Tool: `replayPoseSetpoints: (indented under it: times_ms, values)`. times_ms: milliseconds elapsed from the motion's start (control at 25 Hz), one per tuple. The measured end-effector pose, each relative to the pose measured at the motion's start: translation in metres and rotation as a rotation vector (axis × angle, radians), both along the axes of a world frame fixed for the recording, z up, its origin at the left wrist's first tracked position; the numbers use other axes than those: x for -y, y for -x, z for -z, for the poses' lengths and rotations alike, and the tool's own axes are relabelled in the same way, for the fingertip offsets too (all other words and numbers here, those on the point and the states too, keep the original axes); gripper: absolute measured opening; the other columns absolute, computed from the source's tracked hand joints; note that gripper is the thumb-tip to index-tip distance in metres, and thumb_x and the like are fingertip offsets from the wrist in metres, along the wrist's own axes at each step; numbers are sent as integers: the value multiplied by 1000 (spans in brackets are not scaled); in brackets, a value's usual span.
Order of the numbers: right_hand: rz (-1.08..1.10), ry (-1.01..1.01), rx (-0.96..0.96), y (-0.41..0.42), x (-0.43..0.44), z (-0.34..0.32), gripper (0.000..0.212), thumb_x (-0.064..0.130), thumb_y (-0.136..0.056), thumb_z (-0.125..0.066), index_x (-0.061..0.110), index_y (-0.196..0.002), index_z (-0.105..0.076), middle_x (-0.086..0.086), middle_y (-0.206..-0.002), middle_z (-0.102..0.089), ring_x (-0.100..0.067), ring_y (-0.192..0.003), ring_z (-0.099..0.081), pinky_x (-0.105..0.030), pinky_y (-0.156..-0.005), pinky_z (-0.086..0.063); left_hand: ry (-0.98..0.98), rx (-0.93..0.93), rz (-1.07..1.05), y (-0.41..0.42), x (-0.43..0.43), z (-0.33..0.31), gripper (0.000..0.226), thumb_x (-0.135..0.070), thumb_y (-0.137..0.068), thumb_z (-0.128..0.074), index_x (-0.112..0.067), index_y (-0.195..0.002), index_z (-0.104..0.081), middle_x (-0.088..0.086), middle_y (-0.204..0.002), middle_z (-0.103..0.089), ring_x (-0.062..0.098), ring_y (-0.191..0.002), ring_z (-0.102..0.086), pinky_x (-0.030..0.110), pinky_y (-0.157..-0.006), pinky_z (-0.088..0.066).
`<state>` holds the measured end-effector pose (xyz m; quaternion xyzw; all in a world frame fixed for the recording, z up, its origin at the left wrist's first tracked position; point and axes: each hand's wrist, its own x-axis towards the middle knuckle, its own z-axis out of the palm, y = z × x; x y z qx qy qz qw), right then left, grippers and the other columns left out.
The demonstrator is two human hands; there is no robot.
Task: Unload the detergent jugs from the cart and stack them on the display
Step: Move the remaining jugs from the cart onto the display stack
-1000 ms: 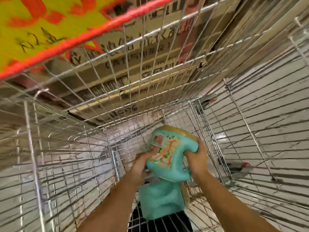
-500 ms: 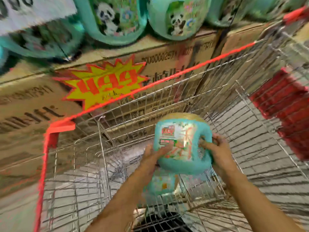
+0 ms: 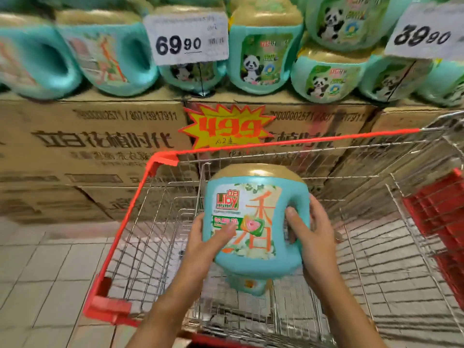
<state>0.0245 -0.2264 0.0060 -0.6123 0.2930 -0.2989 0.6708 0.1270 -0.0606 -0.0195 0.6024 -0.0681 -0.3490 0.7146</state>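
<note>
I hold a teal detergent jug (image 3: 253, 222) with a gold cap upright above the wire cart (image 3: 140, 197), label facing me. My left hand (image 3: 208, 239) presses its left side and my right hand (image 3: 313, 234) grips the handle side. Below it, a second teal jug (image 3: 247, 283) lies on the cart floor, mostly hidden. The display (image 3: 100, 146) is a wall of stacked cardboard cartons beyond the cart, with a row of teal jugs (image 3: 261, 56) standing on top.
White price cards (image 3: 187, 37) hang in front of the display jugs, and a yellow starburst price sign (image 3: 226, 128) is stuck to the cartons. A red plastic part (image 3: 442, 227) sits at the cart's right side. Tiled floor (image 3: 45, 272) lies to the left.
Both hands lifted the jug up out of the cart's bottom, leaving a second jug below. My view rose from the cart interior to the display's top row of jugs.
</note>
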Motion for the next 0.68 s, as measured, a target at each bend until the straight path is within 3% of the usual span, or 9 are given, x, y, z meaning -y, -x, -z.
replayPoseSetpoints:
  times_ms: [240,400,680]
  values:
    - [-253,-102,33,-34,-64,-11,43,31,-82,-69,20,-123,-61,-1,-96,-64,-11,-76,-56,-27,-67,-47,-24,51,-307,20,-83,-16,78,-54,-55,-81,-28,-124,-55,3,-107,-75,24,-93,-73,27,-68,-58]
    - [-415,-135,57,-69,-122,-18,28,18,-93,-59,15,-121,-61,-4,-69,-54,-13,-51,-43,-27,-48,-39,-29,63,-516,22,-143,-28,76,-53,-54,-86,-26,-119,-57,1,-100,-76,21,-86,-75,23,-62,-57]
    - [-580,-148,149,-140,-244,-34,24,14,-96,-53,9,-119,-60,2,-60,-51,-9,-46,-41,-23,-45,-37,2,127,-619,-18,-268,-49,71,-47,-61,-81,-18,-122,-59,4,-105,-75,22,-91,-74,22,-64,-57]
